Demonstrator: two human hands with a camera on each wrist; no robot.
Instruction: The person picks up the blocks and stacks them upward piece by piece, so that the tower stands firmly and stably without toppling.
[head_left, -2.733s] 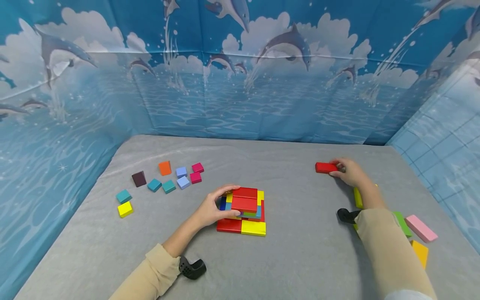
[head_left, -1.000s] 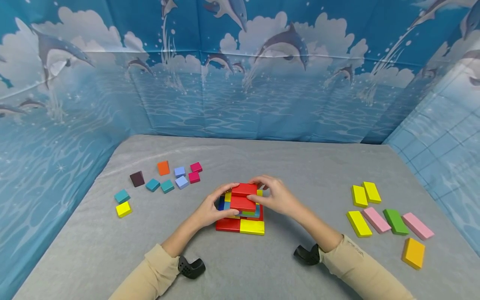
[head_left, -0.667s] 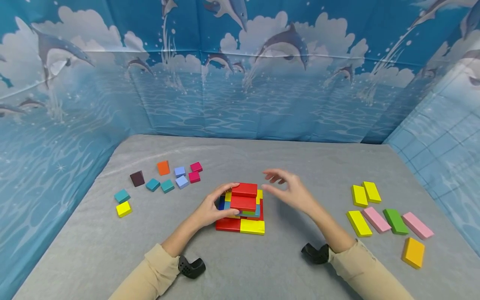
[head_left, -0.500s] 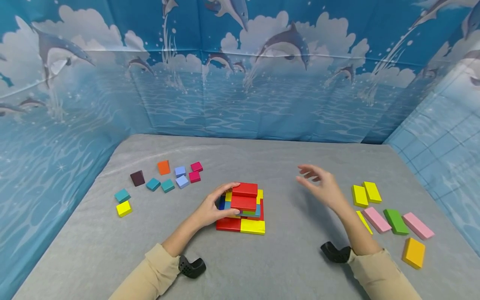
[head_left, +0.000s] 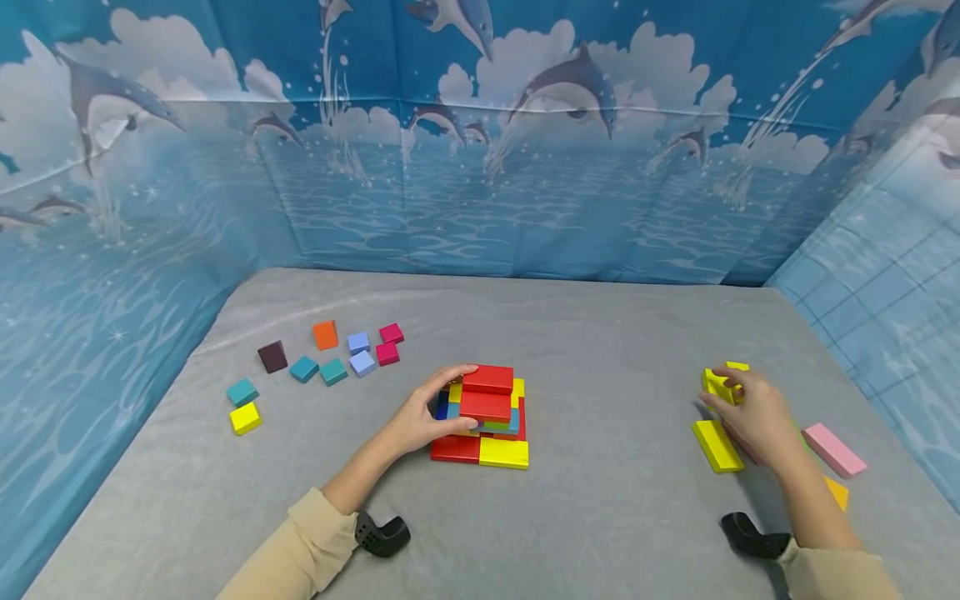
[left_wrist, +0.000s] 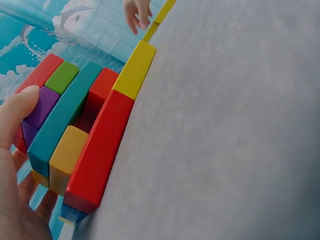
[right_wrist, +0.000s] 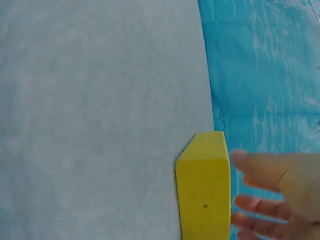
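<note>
Two hands are in view, well apart over the grey-covered desk. The left hand grips the block stack, thumb against the near side, fingers behind. The right hand is partly open, fingers loosely bent over a pair of yellow blocks, with no evident hold on either.

Risk, as judged: uneven pressure from the left hand could shift the upper layers and tip off the top red block. Careless closing of the right hand could push one yellow block into its neighbour.

Obscured: the stack's left side, behind the left hand; an orange-yellow block, partly covered by the right forearm. Contact at the right fingertips cannot be confirmed.
</note>
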